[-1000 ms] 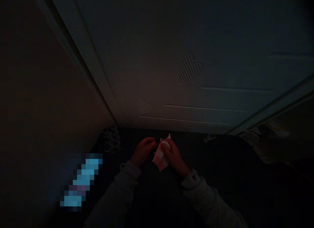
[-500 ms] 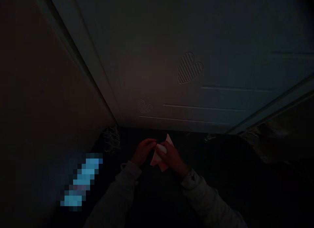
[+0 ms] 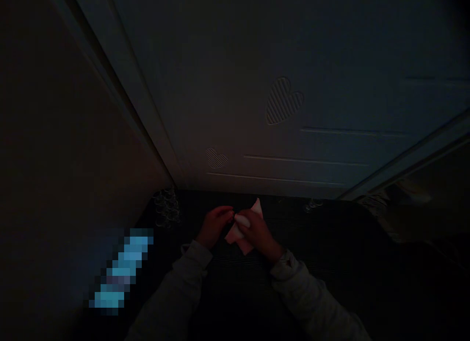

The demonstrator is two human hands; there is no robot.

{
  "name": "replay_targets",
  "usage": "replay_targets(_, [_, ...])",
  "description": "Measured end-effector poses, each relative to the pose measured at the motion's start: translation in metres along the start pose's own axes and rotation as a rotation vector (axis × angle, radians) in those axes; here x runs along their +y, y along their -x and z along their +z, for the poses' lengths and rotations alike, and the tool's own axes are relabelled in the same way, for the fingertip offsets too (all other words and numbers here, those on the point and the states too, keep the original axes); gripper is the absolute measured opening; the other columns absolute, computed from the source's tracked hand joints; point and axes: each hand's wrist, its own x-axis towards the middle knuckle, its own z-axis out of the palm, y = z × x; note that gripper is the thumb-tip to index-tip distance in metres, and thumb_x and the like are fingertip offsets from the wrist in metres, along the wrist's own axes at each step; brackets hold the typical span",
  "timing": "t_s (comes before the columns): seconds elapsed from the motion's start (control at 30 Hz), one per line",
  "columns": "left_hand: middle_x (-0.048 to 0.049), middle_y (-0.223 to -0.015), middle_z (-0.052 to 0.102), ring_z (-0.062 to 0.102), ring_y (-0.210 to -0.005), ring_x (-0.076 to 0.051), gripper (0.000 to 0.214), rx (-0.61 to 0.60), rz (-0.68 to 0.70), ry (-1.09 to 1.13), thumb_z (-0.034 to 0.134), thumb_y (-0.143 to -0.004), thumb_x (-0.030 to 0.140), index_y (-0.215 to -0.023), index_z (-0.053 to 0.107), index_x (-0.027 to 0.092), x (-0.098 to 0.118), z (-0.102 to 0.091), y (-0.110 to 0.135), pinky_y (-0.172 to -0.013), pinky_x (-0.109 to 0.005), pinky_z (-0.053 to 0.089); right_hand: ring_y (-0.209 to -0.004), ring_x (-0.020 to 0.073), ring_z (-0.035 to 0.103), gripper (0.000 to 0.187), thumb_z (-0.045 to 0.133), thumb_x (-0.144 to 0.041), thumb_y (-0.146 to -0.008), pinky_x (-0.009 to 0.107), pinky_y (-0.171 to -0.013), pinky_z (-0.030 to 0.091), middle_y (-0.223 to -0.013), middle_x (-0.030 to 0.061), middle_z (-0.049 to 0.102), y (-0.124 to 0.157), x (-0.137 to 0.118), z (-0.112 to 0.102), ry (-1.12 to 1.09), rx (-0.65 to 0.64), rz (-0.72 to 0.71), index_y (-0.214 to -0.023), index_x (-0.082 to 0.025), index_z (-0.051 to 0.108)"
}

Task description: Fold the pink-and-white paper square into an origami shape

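Note:
In the dim light, my right hand point(image 3: 259, 235) is closed round a small pale cloth point(image 3: 246, 244), tinted pink by the light. Its corners stick out above and below my fingers. Just to the left, my left hand point(image 3: 215, 226) is curled, with its fingertips close to the cloth. Whatever lies between those fingers is lost in the dark. Beneath both hands is a dark tabletop point(image 3: 227, 282).
Several clear glass items point(image 3: 167, 208) cluster at the table's back left. More clear glass point(image 3: 313, 205) stands at the back right. A pale panel with carved hearts point(image 3: 284, 101) rises behind. A blurred-out glowing screen point(image 3: 123, 267) lies at left.
The cloth has shifted and turned slightly in my right hand, its upper corner now farther right. My left hand has barely moved.

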Motion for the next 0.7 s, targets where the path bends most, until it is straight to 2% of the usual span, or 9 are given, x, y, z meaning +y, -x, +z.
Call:
replay_targets(0.2, [-0.0039,-0.074,0.063,0.054,-0.063,-0.012,0.03,0.006,-0.001,-0.016,0.065,-0.059,0.029,-0.084,0.061,0.014,0.0015,0.0011,0.0008,-0.061,-0.026,0.042,-0.09,0.0187,0.049,0.028,0.047,-0.011,-0.069,0.034,-0.081,0.033,-0.095,0.0044,0.058,0.0,0.0031,-0.0003,0.034,0.032,-0.027,-0.095,-0.02,0.053])
replay_targets(0.7, [-0.0035,-0.073,0.062,0.054,-0.062,-0.011,0.026,0.02,-0.036,0.128,0.065,-0.058,0.027,-0.08,0.062,0.013,0.0062,0.0047,0.0026,-0.06,-0.025,0.042,-0.085,0.0196,0.05,0.028,0.049,-0.014,-0.066,0.033,-0.078,0.035,-0.09,0.0043,0.058,0.0007,-0.0008,-0.0046,0.029,0.095,-0.027,-0.093,-0.02,0.054])
